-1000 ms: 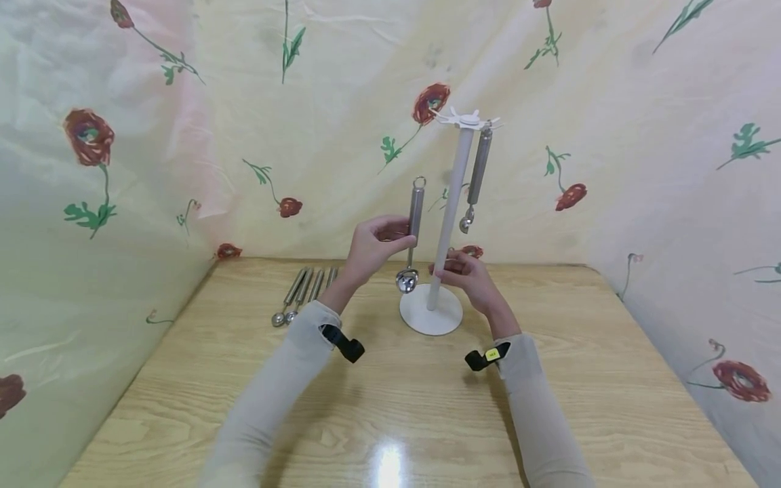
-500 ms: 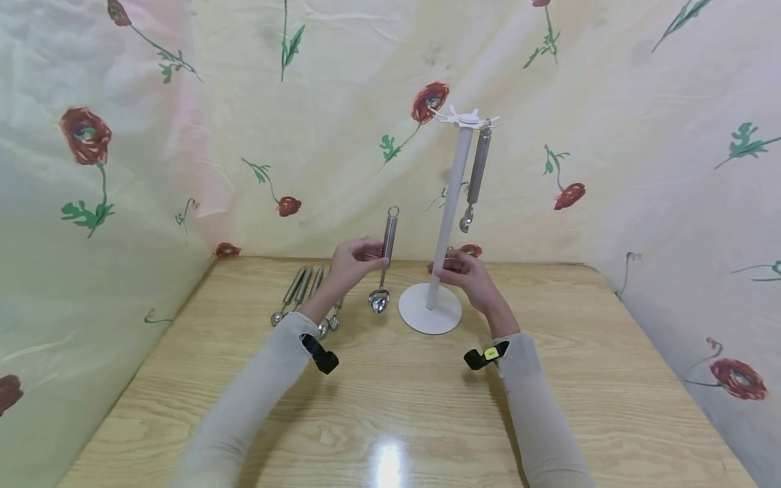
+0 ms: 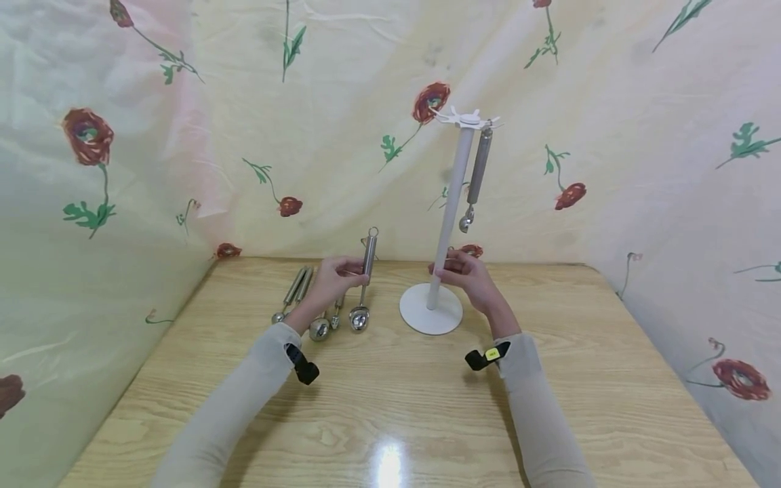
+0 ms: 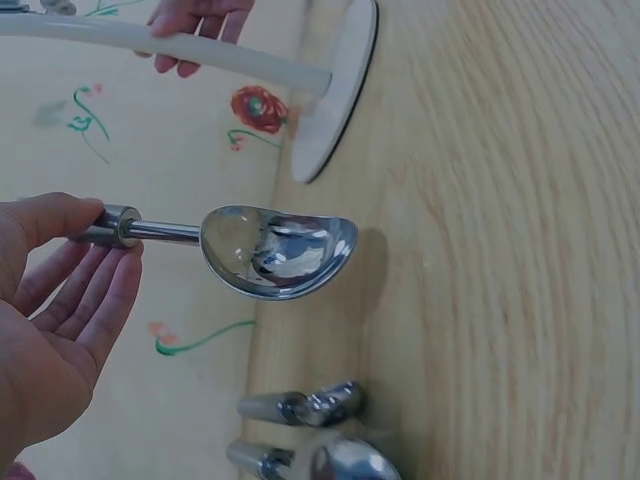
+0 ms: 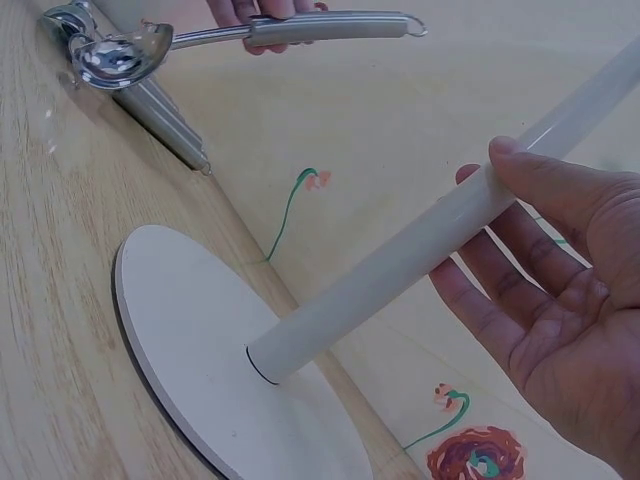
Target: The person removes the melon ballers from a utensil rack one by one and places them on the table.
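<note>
My left hand (image 3: 329, 283) grips the steel handle of an ice cream scoop (image 4: 280, 250) between thumb and fingers. The scoop stands nearly upright, its bowl low and its hanging ring up, left of the white stand (image 3: 454, 196). In the left wrist view the bowl is apart from the tabletop, with a shadow beside it. My right hand (image 5: 560, 270) holds the stand's pole low down, thumb on one side and fingers on the other. From a hook at the stand's top hangs a steel utensil (image 3: 479, 166) with a small curled head.
Several steel utensils (image 3: 295, 288) lie side by side on the wooden table (image 3: 390, 407), partly hidden by the left hand and arm. A round-bowled one (image 3: 319, 329) shows below the wrist. Flower-patterned cloth (image 3: 342, 135) encloses the table's back and sides.
My left hand has carried the ice cream scoop left and down, away from the stand, towards the lying utensils. The right hand and the stand have stayed in place.
</note>
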A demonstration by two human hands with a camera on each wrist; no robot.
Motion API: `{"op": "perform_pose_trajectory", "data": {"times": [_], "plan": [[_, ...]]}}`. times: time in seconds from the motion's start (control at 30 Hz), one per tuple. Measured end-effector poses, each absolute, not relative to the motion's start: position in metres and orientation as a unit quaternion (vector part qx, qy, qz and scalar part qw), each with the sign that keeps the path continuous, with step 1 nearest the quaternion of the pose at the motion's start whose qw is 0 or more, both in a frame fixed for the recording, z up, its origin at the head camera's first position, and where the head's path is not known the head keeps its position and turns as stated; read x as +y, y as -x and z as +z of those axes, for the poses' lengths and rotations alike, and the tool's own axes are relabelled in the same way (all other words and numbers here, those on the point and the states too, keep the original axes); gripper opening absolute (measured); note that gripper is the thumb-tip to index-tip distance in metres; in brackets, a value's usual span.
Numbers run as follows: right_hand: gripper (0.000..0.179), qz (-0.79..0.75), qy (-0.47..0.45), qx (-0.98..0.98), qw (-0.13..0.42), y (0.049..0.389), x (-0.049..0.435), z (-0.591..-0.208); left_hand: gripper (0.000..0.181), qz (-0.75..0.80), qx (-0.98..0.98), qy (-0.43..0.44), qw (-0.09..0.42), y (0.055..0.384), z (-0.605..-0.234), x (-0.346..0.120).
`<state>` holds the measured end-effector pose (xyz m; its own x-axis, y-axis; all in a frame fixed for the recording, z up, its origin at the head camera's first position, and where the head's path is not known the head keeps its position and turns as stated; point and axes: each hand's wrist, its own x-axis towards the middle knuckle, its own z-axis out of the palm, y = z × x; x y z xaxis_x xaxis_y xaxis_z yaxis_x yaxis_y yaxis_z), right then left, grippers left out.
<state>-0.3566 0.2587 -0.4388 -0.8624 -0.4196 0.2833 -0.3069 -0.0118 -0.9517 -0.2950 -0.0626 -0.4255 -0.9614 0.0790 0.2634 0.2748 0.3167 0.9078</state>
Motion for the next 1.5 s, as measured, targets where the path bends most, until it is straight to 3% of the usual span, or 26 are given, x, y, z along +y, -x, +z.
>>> {"op": "perform_pose_trajectory", "data": {"times": [0.73,1.5], "plan": [[0.046,-0.662,0.248,0.706,0.047,0.356,0.258,-0.439,0.038,-0.603,-0.795,0.055,0.043,0.300,-0.446,-0.077],[0.050,-0.667,0.257,0.698,0.049,0.354,0.258,-0.438,0.039,-0.618,-0.782,0.013,0.074,0.316,-0.472,-0.069]]}}
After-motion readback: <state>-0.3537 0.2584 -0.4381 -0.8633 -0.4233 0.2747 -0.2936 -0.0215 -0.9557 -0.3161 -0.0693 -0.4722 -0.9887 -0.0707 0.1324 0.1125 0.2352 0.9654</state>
